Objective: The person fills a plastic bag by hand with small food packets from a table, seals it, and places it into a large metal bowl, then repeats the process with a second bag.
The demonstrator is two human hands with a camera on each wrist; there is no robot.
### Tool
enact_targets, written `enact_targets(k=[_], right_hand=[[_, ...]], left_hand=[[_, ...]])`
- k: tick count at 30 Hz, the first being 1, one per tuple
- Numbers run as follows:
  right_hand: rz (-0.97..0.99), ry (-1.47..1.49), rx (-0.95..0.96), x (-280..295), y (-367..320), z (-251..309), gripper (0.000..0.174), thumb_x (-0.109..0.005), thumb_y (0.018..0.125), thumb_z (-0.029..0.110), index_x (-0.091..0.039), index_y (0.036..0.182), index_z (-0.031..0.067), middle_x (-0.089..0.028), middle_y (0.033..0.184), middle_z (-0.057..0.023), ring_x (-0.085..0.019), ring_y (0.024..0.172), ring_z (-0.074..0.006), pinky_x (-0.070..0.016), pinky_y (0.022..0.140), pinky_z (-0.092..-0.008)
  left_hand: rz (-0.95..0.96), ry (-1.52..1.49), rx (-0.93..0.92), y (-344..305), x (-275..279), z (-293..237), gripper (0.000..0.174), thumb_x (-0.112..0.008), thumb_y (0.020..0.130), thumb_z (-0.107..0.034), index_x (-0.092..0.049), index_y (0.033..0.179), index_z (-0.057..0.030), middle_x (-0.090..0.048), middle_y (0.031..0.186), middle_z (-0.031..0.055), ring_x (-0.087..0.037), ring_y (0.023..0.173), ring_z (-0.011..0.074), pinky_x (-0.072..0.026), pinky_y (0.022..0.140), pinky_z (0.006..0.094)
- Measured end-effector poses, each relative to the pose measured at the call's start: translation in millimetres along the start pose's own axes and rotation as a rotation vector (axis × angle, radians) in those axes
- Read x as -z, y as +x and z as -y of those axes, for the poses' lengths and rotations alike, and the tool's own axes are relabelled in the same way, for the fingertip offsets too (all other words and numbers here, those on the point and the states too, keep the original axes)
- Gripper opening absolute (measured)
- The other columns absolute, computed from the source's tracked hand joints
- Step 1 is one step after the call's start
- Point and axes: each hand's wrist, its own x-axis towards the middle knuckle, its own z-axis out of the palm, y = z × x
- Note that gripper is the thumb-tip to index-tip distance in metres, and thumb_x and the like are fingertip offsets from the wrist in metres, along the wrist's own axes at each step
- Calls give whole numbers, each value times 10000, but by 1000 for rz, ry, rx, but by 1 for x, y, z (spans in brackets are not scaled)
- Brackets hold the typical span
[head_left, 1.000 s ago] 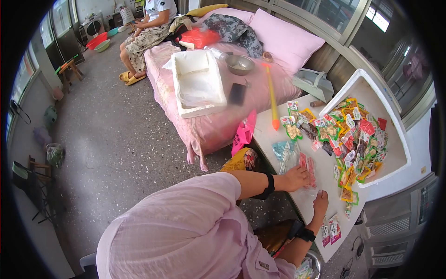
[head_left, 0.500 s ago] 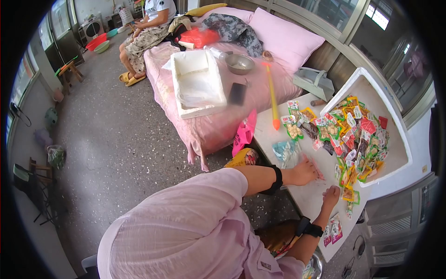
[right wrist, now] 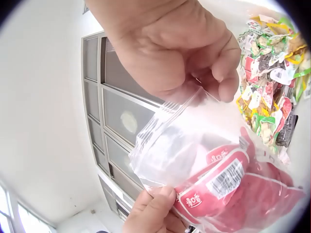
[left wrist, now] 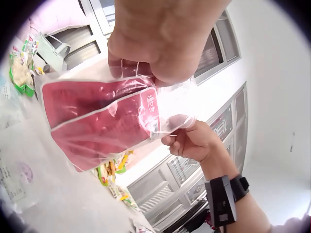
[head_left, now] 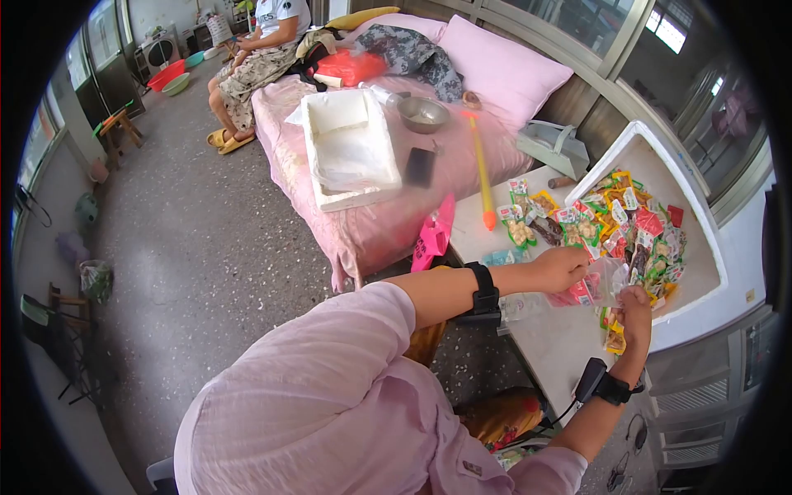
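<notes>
A clear zip bag (head_left: 608,276) with red-and-pink snack packets (right wrist: 216,187) inside is held up over the table between both hands. My left hand (head_left: 561,269) pinches the bag near the top of the packets; its thumb shows along the side in the right wrist view. At the bag's mouth, my right hand (head_left: 634,317) grips the clear plastic by the zip strip with curled fingers. In the left wrist view the packets (left wrist: 102,116) lie flat against the film, with white seams and a printed logo.
A white foam box (head_left: 701,272) full of colourful snack packets (head_left: 635,223) stands tilted at the table's right. More packets, blue-tinted plastic (head_left: 505,257) and a yellow stick (head_left: 482,173) lie on the white table (head_left: 536,355). Beyond is a pink bed (head_left: 285,157); a person sits on it.
Both hands have moved right and up from the tabletop, lifting the clear bag with the red packets toward the foam box. The right hand has come to grip the bag's mouth.
</notes>
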Motion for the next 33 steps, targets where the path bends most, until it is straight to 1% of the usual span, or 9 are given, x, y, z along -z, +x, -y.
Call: enact_targets(k=[4,11,13,16,17,21,26,29,33], right_hand=[[71,150,16,-14,-33,32,76,-437,746,104,-467,683,74,-461,561,8,-440,455,-61,-326,414,-178],[213,-29,53,-42,-63,57,61,-447,743,102,-486,721,62,-510,609,-12,-455,470,-70,-325,411,-183],[254,-25,37,-50,-66,59,66,-454,738,109,-490,724,56,-510,614,-15,-459,474,-76,-334,417,-186],[343,-2,68,-55,-65,62,85,-482,726,137,-493,723,52,-496,613,-12,-452,472,-78,-338,422,-186],[334,0,74,-58,-66,66,94,-491,721,144,-494,723,50,-486,608,-9,-444,469,-75,-334,420,-184],[348,120,65,-71,-69,74,99,-498,718,141,-503,725,42,-466,597,-2,-425,462,-67,-312,406,-178],[356,203,51,-83,-79,82,87,-492,720,123,-511,729,39,-468,604,-7,-430,459,-69,-294,384,-184],[384,259,31,-84,-78,78,89,-494,718,124,-510,734,38,-466,604,-10,-434,460,-69,-289,377,-184],[346,311,19,-81,-77,67,86,-501,719,124,-498,728,39,-462,603,-13,-421,454,-74,-282,376,-185]], left_hand=[[-8,-100,72,-17,34,-25,153,-527,744,-154,-444,699,-35,-468,657,106,-470,599,238,-371,533,326],[71,-381,160,-62,68,-25,127,-509,793,-110,-452,715,-28,-462,678,-3,-429,623,64,-363,550,224],[129,-443,278,-74,77,-25,102,-493,807,-95,-461,734,-32,-454,697,-20,-425,646,47,-364,563,202],[136,-354,320,-83,90,-18,84,-483,816,-121,-481,763,-56,-466,706,-19,-437,663,46,-372,613,202],[94,-469,394,-86,90,-16,140,-495,797,-177,-487,736,-51,-433,668,-25,-408,651,45,-373,589,211],[90,-685,453,-88,101,-21,137,-501,803,-168,-503,874,-51,-521,824,-25,-461,765,56,-385,694,222],[379,-889,487,-96,106,-24,284,-515,787,-146,-482,1052,-49,-538,938,-13,-482,840,69,-389,732,223],[438,-887,627,-113,99,-6,302,-537,779,-130,-485,1061,-35,-529,1029,61,-484,955,141,-358,841,276],[332,-922,640,-110,93,-14,135,-518,793,-121,-541,902,-44,-561,906,30,-503,859,106,-379,782,254]])
